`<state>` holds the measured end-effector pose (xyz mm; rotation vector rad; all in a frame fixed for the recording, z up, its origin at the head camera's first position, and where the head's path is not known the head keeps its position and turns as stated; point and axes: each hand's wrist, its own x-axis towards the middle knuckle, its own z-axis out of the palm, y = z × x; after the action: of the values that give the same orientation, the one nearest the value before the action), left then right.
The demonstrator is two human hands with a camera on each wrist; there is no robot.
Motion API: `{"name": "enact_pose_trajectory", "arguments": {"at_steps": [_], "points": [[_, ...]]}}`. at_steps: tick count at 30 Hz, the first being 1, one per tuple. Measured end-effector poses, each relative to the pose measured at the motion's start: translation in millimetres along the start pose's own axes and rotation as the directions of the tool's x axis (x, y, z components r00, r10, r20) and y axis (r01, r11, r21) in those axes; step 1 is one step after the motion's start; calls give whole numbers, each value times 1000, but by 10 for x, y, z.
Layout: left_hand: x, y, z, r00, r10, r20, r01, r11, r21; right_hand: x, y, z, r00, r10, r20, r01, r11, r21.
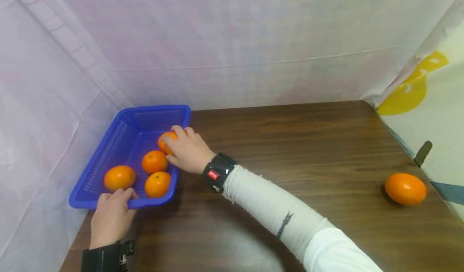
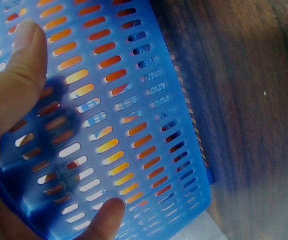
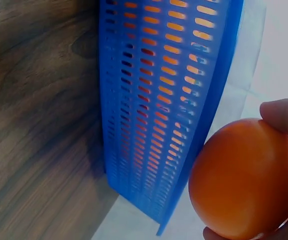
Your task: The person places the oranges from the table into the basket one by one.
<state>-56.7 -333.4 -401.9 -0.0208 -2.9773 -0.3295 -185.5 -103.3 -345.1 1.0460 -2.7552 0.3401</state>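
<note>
A blue plastic basket with slotted walls stands at the table's left side. My left hand grips its near rim; in the left wrist view the thumb lies against the slotted wall. An orange is held in my right hand over the basket's right rim. In the right wrist view that orange sits between the fingers, close to the rim. Inside the basket lie three more oranges: one at the left, one in the middle and one near the right corner.
Another orange rests alone near the right edge of the brown wooden table. Pale cloth hangs behind the table and along its left side. A printed cloth with yellow shapes lies beyond the right edge.
</note>
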Motion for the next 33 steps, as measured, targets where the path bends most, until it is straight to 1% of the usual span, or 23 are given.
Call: {"name": "enact_pose_trajectory", "arguments": {"at_steps": [4,10,15,20,27,33], "points": [[5,9,6,1000,-4,7,4,1000,4,39,-70,-6,1000,-9,1,9,1000,-21],[-6,21,11,1000,-8,13,8,1000,6,97,-161,8,1000,-19,22,20,999,-38],[-13,35,-2,1000,-13,-5,13,1000,12,161,-235,62,998,-43,42,44,998,-39],[-20,40,10,1000,-14,-24,14,1000,15,207,-280,147,997,-44,65,46,998,-31],[-23,65,37,1000,-16,-16,16,1000,13,203,-315,260,994,-71,82,75,996,-49],[-31,111,40,999,-8,-35,9,1000,15,170,-325,330,993,-69,92,73,996,-42]]}}
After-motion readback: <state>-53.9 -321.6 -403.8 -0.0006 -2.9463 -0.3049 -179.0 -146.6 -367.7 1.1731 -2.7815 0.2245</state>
